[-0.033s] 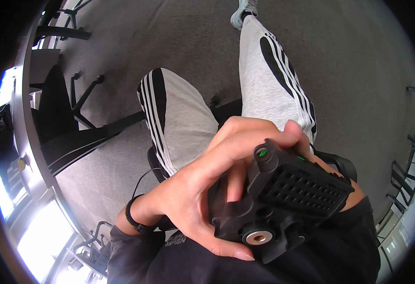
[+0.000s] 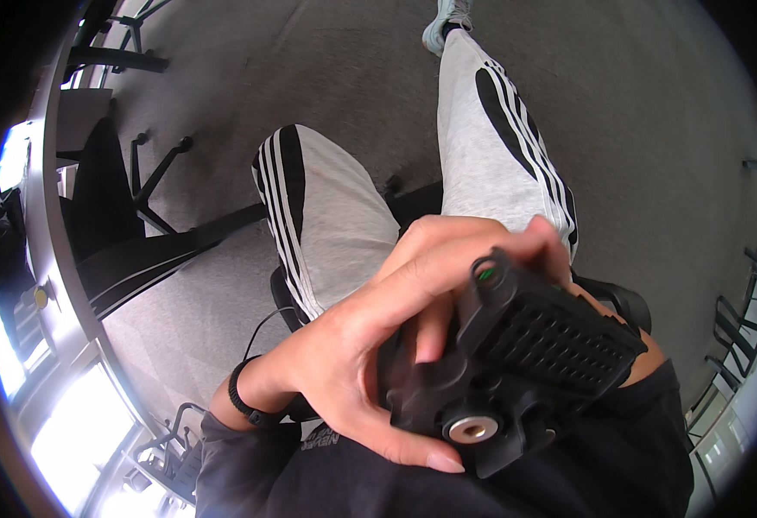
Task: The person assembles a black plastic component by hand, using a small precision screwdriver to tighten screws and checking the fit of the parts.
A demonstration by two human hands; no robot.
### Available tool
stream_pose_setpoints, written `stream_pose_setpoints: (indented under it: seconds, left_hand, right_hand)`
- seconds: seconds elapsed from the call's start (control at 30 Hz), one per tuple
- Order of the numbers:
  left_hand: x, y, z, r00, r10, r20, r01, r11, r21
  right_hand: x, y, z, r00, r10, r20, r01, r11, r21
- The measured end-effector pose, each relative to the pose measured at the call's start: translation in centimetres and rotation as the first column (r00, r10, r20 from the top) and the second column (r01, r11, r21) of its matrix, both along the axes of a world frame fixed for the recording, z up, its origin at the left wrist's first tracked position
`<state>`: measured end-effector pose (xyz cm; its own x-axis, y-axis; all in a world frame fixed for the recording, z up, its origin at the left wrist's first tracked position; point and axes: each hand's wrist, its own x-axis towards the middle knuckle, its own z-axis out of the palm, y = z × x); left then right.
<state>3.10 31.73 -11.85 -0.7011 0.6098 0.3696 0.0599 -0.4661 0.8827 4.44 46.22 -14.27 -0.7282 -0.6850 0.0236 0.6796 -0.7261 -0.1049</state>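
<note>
Close above the lap, the left hand (image 2: 352, 363) grips a black perforated plastic device (image 2: 516, 371); right hand unseen; a loosened hold could drop it onto the grey carpet (image 2: 326, 78)

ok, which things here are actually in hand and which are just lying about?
In hand:
- black perforated device with a small green light and a metal threaded socket
- left hand, wrapped around its near end
- right hand, mostly hidden behind it; its grip can't be judged

Lying about:
- office chair
- desk edge
- thin cable
- grey carpet
</note>
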Motion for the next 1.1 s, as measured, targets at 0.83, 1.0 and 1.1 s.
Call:
stream_pose_setpoints:
  seconds: [0.83, 1.0, 1.1]
  left_hand:
    - [14.3, -14.7, 18.2, 0.576, 0.785, -0.227, -0.613, 0.232, -0.755]
    - [9.1, -13.4, 14.4, 0.748, 0.662, -0.042, -0.504, 0.526, -0.685]
    - [7.4, -12.4, 13.7, 0.711, 0.697, -0.089, -0.547, 0.47, -0.693]
  right_hand:
    - [-1.7, -6.3, 9.1, 0.893, 0.352, -0.28, -0.177, 0.847, 0.501]
    - [-3.1, -7.9, 8.0, 0.868, 0.348, -0.356, -0.114, 0.835, 0.538]
    - [-3.2, -9.5, 8.5, 0.899, 0.27, -0.346, -0.047, 0.843, 0.536]
